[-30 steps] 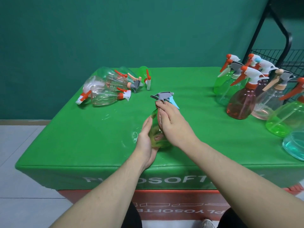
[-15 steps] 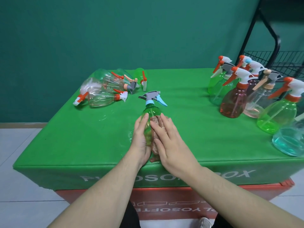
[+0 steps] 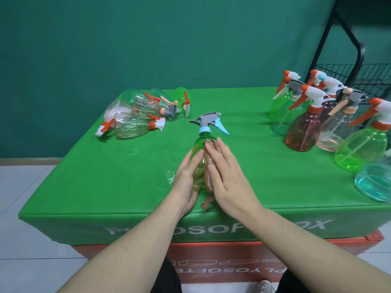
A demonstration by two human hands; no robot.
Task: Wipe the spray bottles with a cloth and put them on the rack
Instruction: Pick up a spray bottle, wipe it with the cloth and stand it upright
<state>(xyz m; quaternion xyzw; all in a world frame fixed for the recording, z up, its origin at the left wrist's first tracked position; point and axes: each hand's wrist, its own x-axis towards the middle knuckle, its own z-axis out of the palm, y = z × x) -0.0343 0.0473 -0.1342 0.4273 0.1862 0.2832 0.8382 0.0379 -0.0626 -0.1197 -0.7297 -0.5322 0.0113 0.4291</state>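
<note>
A green spray bottle (image 3: 200, 144) with a grey and blue trigger head stands upright near the table's front middle. My left hand (image 3: 186, 180) lies flat against its left side with straight fingers. My right hand (image 3: 226, 176) presses a brown cloth (image 3: 208, 166) against the bottle's right side, fingers straight. A corner of the cloth hangs below my palm. The black wire rack (image 3: 357, 81) stands beyond the table's right end.
Several clear and green bottles (image 3: 135, 115) lie in a pile at the back left of the green table (image 3: 105, 176). Several upright bottles (image 3: 313, 123) in green, red, clear and blue crowd the right side. A tiled floor lies to the left.
My right hand slid the cloth down from the bottle's neck to its body. The trigger head is now uncovered. My left hand stayed on the bottle's left side.
</note>
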